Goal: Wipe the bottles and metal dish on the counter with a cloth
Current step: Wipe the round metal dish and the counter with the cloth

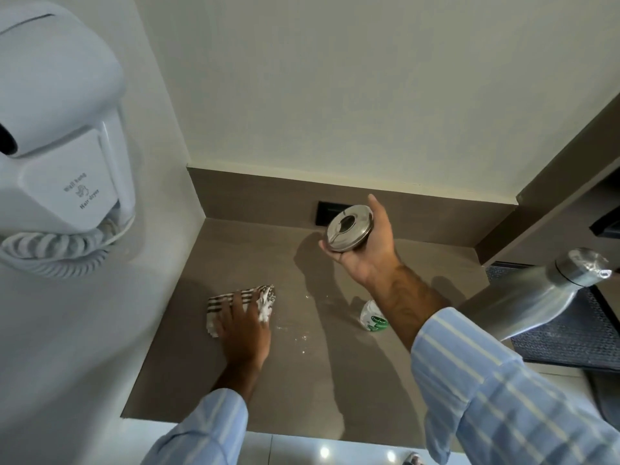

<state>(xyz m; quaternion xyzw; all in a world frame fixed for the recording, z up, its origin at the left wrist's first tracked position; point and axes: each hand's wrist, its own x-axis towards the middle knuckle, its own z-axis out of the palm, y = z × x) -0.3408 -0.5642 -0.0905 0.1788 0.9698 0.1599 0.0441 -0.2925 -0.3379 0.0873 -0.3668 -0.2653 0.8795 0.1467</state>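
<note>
Brown stone counter (pixel 335 364) fills the lower centre of the frame, set in a corner of pale walls with a matching low upstand along the back.

Metal dish (pixel 349 228) sits right of centre, lifted clear of the counter and tilted toward the camera. It is round and brushed steel, with a hole in its top face. Right hand (pixel 367 241) wraps it from the right: fingers curled over the far rim, thumb under the near edge.

Cloth (pixel 240 305) lies bunched on the counter at lower left of centre, white with dark stripes. Left hand (pixel 243 330) lies on top of it, palm down, fingers spread, pressing it flat. Small white specks dot the counter just right of the cloth.

White bottle (pixel 374 316) with a green label stands on the counter below the dish, partly hidden behind the right forearm. Steel bottle (pixel 533 298) stands at the right edge, close to the camera and blurred, looming over a dark mesh mat (pixel 570 333).

Both sleeves are light blue with pale stripes. Black wall socket (pixel 323 213) sits in the upstand just behind the dish. White wall-hung hair dryer (pixel 57 129) with a coiled cord fills the upper left.
</note>
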